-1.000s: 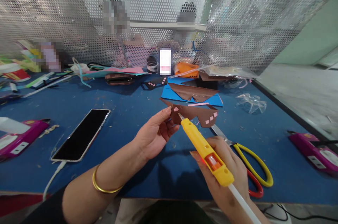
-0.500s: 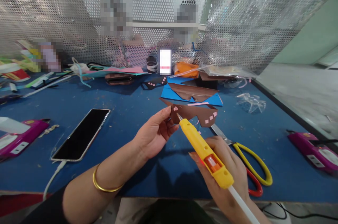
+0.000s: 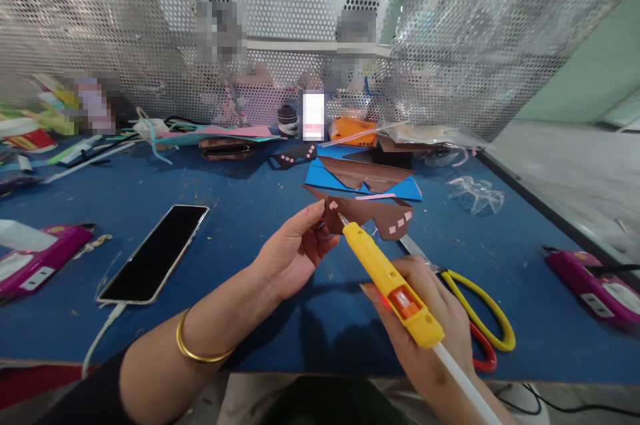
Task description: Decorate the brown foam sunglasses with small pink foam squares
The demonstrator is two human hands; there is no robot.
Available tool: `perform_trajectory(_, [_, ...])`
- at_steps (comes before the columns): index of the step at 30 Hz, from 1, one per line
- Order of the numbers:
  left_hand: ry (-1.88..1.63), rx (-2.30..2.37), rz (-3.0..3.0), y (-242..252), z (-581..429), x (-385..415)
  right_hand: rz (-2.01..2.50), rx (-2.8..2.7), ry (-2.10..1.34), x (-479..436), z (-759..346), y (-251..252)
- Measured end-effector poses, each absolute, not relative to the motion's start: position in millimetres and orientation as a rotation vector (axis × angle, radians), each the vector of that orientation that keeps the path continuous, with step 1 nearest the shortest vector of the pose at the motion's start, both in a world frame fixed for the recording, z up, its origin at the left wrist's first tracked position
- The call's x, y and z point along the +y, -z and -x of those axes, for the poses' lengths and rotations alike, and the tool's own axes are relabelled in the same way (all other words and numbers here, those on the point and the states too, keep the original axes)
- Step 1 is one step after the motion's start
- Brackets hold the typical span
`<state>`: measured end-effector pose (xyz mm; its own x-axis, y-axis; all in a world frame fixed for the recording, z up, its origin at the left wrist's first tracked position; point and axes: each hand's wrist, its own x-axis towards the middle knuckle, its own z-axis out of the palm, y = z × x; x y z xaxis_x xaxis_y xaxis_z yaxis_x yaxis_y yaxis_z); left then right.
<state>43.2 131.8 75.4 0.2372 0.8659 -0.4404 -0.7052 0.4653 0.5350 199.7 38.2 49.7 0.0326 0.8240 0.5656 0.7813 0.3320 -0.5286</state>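
Observation:
My left hand (image 3: 295, 253) pinches the left end of a brown paper cut-out shaped like glasses (image 3: 373, 214), with small pink squares on it, held just above the blue table (image 3: 240, 211). My right hand (image 3: 425, 325) grips a yellow glue gun (image 3: 387, 278) with a white glue stick out of its back. The gun's tip touches the cut-out near my left fingertips.
Scissors with yellow and red handles (image 3: 473, 315) lie right of my right hand. A black phone (image 3: 155, 253) on a cable lies at left. Magenta devices sit at both edges (image 3: 35, 258) (image 3: 595, 285). Blue paper with more brown cut-outs (image 3: 365, 178) lies behind. A perforated metal screen (image 3: 450, 25) backs the table.
Almost nothing has changed. The glue gun's tip stays at the cut-out, shifting only slightly.

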Motion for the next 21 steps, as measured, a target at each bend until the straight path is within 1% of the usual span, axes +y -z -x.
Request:
perform_trajectory(8, [-1.078, 0.721, -0.262, -73.1, -41.9, 132.6, 1.368, -1.846, 0.006, 41.2, -206.0, -48.0])
perform_trajectory(21, [-1.078, 0.699, -0.262, -73.5, -41.4, 132.4, 1.391, -1.809, -0.009, 41.1, -203.6, -47.3])
